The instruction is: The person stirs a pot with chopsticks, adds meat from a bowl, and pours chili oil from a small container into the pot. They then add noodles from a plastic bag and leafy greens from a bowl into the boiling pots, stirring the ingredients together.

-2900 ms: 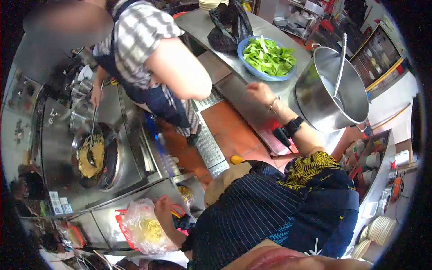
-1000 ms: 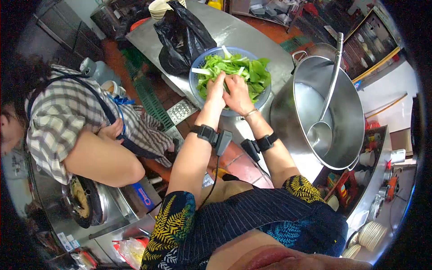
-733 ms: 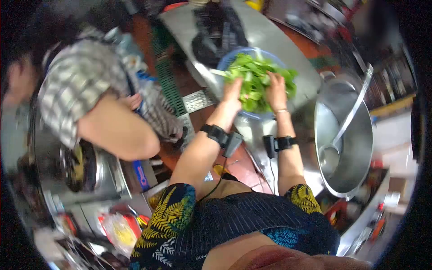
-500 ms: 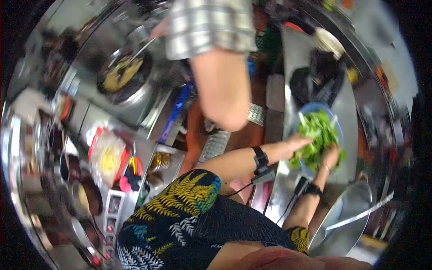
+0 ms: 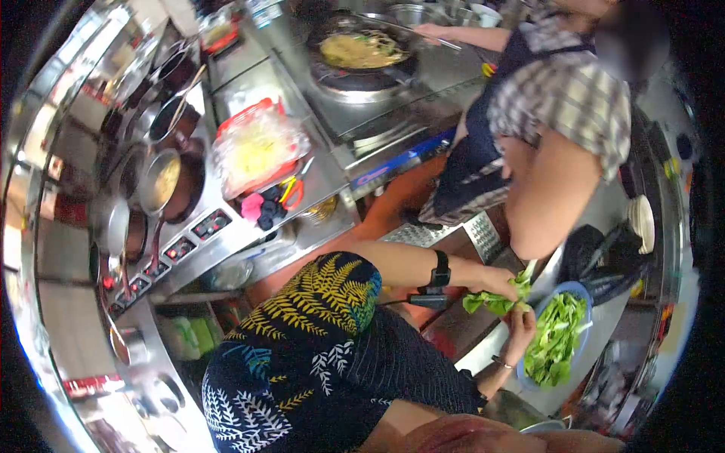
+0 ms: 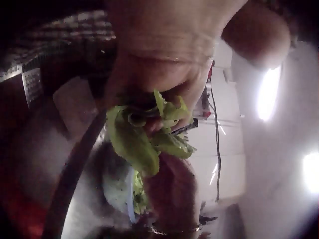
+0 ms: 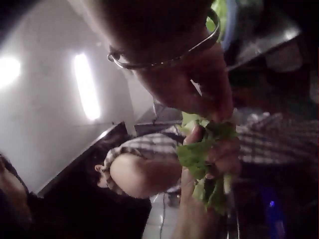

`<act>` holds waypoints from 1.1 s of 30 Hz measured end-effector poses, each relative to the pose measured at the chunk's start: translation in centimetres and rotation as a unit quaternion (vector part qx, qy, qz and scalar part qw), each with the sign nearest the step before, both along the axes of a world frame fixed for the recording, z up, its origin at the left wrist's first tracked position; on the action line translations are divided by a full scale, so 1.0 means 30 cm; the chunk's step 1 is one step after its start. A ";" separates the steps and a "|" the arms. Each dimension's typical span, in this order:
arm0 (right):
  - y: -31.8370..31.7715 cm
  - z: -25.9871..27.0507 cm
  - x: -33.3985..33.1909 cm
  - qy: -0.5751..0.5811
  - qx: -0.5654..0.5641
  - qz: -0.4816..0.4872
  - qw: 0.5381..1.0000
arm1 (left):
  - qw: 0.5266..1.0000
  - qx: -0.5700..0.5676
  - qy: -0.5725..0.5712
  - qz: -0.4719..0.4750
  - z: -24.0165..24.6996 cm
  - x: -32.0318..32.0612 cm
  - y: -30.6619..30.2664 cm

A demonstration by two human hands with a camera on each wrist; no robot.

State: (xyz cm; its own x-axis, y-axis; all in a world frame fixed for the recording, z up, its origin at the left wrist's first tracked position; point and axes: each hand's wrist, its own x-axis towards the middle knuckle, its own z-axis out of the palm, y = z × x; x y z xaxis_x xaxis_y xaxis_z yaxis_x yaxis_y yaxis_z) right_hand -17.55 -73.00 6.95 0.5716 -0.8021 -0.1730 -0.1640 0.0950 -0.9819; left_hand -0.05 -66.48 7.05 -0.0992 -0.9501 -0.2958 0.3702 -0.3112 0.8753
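A small bunch of leafy greens is held between both hands, off the near-left side of the blue bowl. My left hand grips the bunch from above; in the left wrist view, leaves stick out below that hand. My right hand, with a bracelet at its wrist, pinches the same bunch from the bowl side. In the right wrist view the right hand meets the left hand around the leaves. More cut greens fill the bowl.
Another person in a checked shirt stands close beyond the hands, stirring a wok. A black bag lies beside the bowl. Bagged noodles, pans and burner controls stand to the left.
Both hands have come out of the bowl and lifted a bunch of greens to its side. The head view has swung toward the stove, and the big pot has mostly left the frame.
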 end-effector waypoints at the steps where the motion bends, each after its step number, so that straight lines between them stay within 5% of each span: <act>1: 0.014 -0.037 0.039 -0.013 0.015 0.033 0.999 | 0.999 0.011 -0.035 0.015 -0.008 0.046 0.051; 6: 0.151 -0.075 0.338 -0.019 -0.072 0.127 0.989 | 0.992 -0.042 0.070 0.097 -0.120 0.236 0.311; 8: 0.205 -0.149 0.452 -0.013 -0.187 0.198 0.962 | 0.989 -0.019 -0.070 0.127 -0.225 0.327 0.404; 9: 0.256 -0.114 0.509 -0.013 -0.187 0.205 0.961 | 0.988 -0.019 -0.070 0.134 -0.164 0.355 0.487; 11: 0.380 -0.021 0.624 0.057 -0.126 0.370 0.919 | 0.968 0.028 -0.069 0.238 0.014 0.387 0.722; 15: 0.555 -0.031 0.821 -0.043 -0.075 0.410 0.908 | 0.932 0.013 -0.056 0.359 0.045 0.424 1.103; 18: 0.608 0.046 0.964 -0.095 -0.060 0.372 0.921 | 0.902 0.061 -0.009 0.427 0.100 0.437 1.349; 22: 0.524 0.282 1.130 -0.232 -0.106 0.127 0.959 | 0.827 0.114 -0.008 0.550 0.059 0.410 1.665; 26: 0.583 0.343 1.189 -0.287 -0.166 0.096 0.938 | 0.771 0.066 -0.001 0.633 0.056 0.381 1.826; 30: 0.897 0.214 1.207 -0.213 -0.086 0.269 0.935 | 0.734 0.073 0.032 0.675 0.140 0.338 1.904; 33: 1.126 0.115 1.210 -0.143 -0.023 0.438 0.887 | 0.686 0.065 0.046 0.724 0.189 0.315 1.931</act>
